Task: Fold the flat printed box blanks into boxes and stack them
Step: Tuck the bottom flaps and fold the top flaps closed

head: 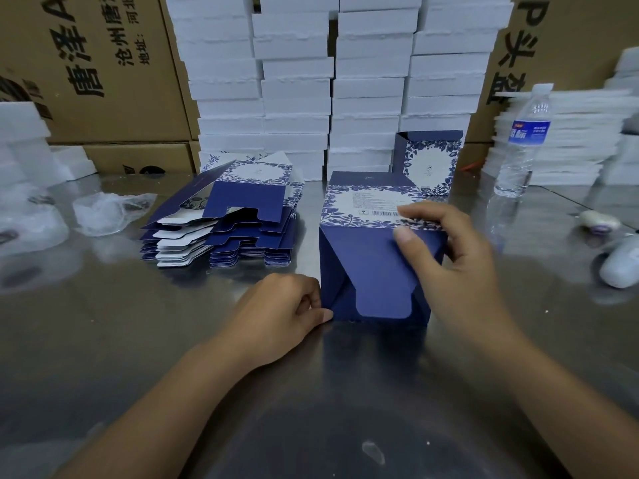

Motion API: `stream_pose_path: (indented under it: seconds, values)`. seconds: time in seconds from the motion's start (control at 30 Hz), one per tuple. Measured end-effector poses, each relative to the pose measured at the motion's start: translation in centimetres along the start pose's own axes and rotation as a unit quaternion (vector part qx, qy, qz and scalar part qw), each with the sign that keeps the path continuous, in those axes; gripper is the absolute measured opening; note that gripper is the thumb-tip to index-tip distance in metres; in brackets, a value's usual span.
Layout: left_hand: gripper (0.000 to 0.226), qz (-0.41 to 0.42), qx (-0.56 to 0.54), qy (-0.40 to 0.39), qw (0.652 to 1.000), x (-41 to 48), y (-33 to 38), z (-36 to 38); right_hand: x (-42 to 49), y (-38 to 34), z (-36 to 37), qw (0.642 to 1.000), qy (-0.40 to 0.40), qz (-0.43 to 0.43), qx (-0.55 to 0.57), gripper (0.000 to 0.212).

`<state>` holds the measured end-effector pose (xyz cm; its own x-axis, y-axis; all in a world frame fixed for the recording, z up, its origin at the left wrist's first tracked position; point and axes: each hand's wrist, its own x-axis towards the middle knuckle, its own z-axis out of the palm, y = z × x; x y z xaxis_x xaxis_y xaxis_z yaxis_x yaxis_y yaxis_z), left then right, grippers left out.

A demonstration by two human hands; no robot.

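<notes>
1. Box (345, 271) rests on the counter (138, 340), its bottom flaps facing me.
2. My right grip (460, 264) clasps its upper edge, thumb on the flaps; I'd press the tongue (383, 292) fully home.
3. My left grip (283, 312) is curled at the lower corner. I cannot tell whether it is pinching or only touching.

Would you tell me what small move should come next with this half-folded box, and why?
Probably push the centre tongue inward with the right hand to lock the base. The box lies on its side, base towards the camera, and the tongue's rounded end seems to sit over the side flaps. The right hand grips the top edge and the left hand pinches the lower corner.
</notes>
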<state>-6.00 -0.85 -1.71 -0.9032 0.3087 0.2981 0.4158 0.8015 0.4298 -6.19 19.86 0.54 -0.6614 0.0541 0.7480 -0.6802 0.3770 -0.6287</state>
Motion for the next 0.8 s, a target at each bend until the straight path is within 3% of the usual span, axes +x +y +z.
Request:
stream_pose_path:
  seconds: [0.07, 0.17, 0.37, 0.47, 0.6, 0.8]
  values:
    - [0.03, 0.012, -0.016, -0.005, 1.0, -0.1, 0.0, 0.0, -0.1, 0.2, -0.1, 0.997, 0.01, -0.052, -0.064, 0.02]
    - [0.045, 0.027, -0.073, 0.018, 0.997, -0.1, 0.1, -0.2, 0.0, 0.2, -0.2, 0.987, 0.041, -0.107, -0.109, 0.017]
    - [0.03, 0.048, -0.211, 0.271, 0.938, -0.1, 1.8, -0.9, -0.4, -0.5, 0.0, 0.981, 0.051, -0.139, -0.129, 0.012]
    - [0.038, 0.128, -0.136, 0.325, 0.927, -0.3, 2.8, -1.3, -0.7, -1.0, 0.3, 0.976, 0.045, -0.17, -0.129, 0.016]
    - [0.03, 0.2, -0.052, 0.369, 0.906, -0.4, 3.6, -1.0, -1.2, -1.8, 0.9, 0.972, 0.039, -0.196, -0.124, 0.017]
    - [0.012, 0.247, -0.04, 0.399, 0.882, -0.2, 3.7, -0.8, -1.3, -2.2, 1.1, 0.967, 0.046, -0.217, -0.123, 0.02]
